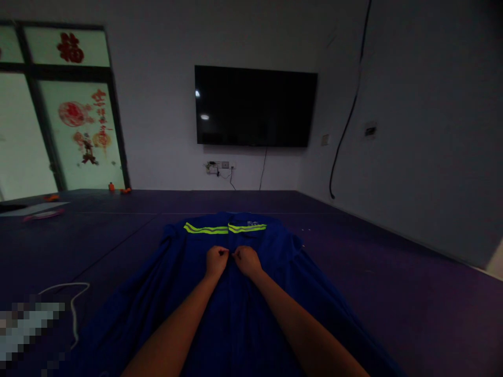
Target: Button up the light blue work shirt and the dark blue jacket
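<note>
Writing: on the door (80,131), I am reading one large red character, 福, in the upper pane. The lower pane is carrying a column of smaller red characters, which I am not making out with certainty. On the jacket (196,262), white print (252,224) is sitting by the stripe (206,229) on the chest, toward the right of my view; it is too small to read. The TV (257,107) is showing a dark screen.

Orientation: the blue jacket is lying front up on the floor (373,272), directly ahead of me. Its collar end is pointing away, toward the TV wall; its lower part is pointing back at me. The long axis is running away from the camera, the front opening following it and the yellow-green stripe crossing it. Both sleeves are slanting outward and back toward me.

Grip: the left hand (217,260) and right hand (247,259) are working just beside each other at the opening, below the stripe. Each is pinching the jacket there, thumb and forefinger drawn together; whether over cloth or a fastener, I cannot tell.
</note>
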Motion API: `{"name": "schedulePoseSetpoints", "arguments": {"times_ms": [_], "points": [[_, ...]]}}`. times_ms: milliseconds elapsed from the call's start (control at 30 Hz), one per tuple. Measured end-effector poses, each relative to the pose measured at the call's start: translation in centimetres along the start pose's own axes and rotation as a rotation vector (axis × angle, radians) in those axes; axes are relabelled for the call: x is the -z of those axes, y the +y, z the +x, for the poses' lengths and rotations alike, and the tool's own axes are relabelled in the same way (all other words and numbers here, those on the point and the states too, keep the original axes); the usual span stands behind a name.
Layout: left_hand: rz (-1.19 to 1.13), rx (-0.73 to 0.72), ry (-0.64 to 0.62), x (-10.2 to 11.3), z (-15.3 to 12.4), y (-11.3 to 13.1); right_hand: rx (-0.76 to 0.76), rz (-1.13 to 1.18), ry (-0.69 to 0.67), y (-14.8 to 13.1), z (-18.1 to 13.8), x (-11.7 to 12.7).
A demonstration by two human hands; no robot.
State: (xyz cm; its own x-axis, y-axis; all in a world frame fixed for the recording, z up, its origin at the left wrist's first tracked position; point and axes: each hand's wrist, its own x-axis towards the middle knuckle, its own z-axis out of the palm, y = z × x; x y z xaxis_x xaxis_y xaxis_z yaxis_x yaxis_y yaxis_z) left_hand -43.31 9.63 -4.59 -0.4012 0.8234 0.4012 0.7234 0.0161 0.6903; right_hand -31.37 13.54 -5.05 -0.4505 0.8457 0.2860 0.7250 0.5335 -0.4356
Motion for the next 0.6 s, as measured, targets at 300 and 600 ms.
{"name": "schedulePoseSetpoints", "arguments": {"times_ms": [300, 600], "points": [[0.05, -0.023, -0.045, 0.02, -0.09, 0.19, 0.01, 0.015, -0.002, -0.05, -0.04, 0.12], [0.011, -0.001, -0.022, 0.02, -0.15, 0.15, 0.016, 0.051, 0.013, 0.06, -0.09, 0.15]]}}
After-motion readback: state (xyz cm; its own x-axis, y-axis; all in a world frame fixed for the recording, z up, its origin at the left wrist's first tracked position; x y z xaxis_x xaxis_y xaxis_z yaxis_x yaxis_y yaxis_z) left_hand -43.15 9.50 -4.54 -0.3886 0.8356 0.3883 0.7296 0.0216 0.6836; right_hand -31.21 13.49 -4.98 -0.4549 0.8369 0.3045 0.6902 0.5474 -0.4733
